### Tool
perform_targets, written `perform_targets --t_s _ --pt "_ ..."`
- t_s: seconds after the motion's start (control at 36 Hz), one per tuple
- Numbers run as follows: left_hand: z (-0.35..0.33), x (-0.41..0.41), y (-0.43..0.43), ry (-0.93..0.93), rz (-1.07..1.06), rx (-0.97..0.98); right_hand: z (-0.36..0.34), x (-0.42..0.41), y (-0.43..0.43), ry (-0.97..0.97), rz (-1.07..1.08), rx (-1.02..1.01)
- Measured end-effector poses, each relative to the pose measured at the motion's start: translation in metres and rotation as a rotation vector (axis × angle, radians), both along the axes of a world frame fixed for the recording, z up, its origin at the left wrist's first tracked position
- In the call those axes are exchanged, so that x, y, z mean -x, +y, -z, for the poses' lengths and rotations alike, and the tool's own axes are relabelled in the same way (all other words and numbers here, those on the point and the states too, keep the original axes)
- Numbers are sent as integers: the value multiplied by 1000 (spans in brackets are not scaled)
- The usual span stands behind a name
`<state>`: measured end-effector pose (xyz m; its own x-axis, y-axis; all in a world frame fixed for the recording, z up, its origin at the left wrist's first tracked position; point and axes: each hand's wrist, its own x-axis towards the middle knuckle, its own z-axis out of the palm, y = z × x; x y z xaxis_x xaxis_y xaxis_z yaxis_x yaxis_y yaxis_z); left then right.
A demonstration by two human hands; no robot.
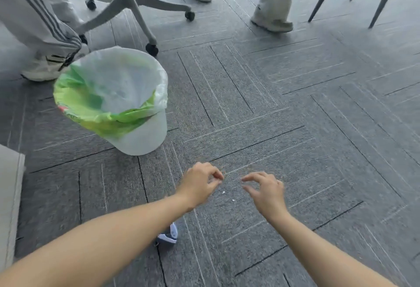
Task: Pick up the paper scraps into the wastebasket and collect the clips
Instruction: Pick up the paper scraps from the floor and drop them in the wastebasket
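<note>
Both my bare arms reach from the bottom of the frame toward its lower middle, low over the grey carpet point(295, 109). My left hand point(200, 183) is palm down with the fingers curled and the thumb and forefinger tips drawn close together; I cannot tell whether they hold anything. My right hand point(267, 193) is just beside it, its fingers spread and bent like a claw, holding nothing. Two tiny white paper scraps point(223, 192) lie on the carpet between my hands. The lined wastebasket point(145, 137) stands at centre left. A blue and white clip point(169, 236) lies partly hidden under my left forearm.
</note>
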<state>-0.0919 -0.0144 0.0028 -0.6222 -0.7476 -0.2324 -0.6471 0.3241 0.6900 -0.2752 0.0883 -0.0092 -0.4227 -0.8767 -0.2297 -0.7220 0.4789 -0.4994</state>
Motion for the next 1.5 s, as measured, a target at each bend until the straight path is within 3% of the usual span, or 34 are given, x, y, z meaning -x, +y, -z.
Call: perform_targets --t_s 0.11,0.36,0.75,0.94,1.25,1.5 --pt "25 1 6 -165 20 -64 21 -4 22 42 13 -147" --pt "47 29 0 -308 111 -96 55 -23 17 83 12 -191" --pt "93 37 11 -189 -80 -60 84 -27 7 168 87 -212" --pt "99 35 14 -265 -90 -27 84 -26 5 189 66 -212" --pt "97 36 15 -285 -69 68 80 -25 3 191 37 -227" --pt "101 42 15 -359 76 218 80 -25 -4 245 -82 -259"
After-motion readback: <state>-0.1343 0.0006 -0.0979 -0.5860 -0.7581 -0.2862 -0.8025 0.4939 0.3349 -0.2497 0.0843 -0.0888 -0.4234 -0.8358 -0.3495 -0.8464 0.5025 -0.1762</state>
